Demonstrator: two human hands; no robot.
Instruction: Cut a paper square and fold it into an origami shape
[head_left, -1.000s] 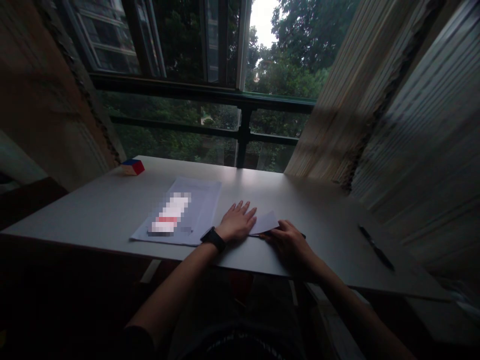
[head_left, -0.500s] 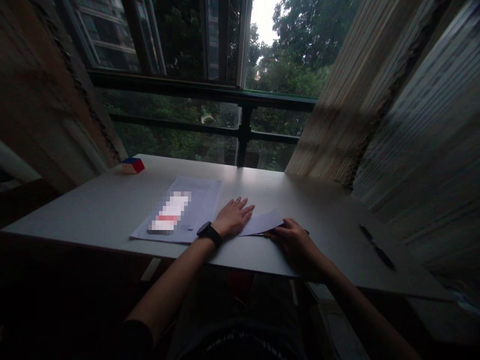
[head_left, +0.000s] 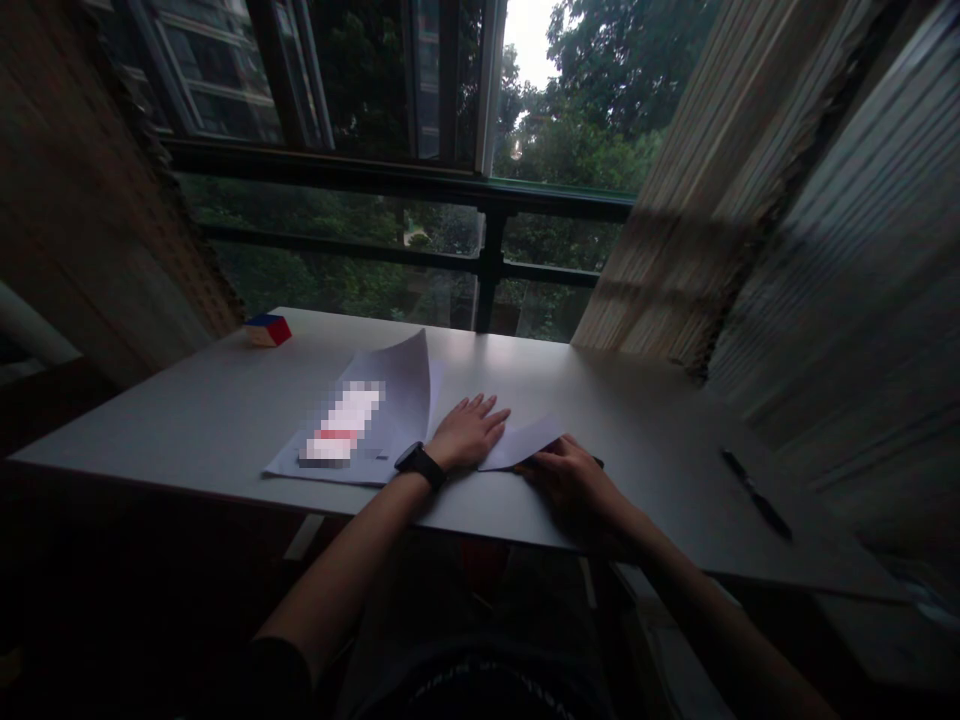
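Palm down, your left hand lies spread, grip released, touching the small white sheet at its three o'clock. Your right hand, grip curled round a slim dark tool, has slid toward nine o'clock since half a second ago, and the paper stack at eleven has lifted a far corner.

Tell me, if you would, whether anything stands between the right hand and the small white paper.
Nothing visible does: the right hand is at the right end of the small white paper. The left hand lies at its left end, not between them. A dark object pokes out past the right hand, mostly hidden.
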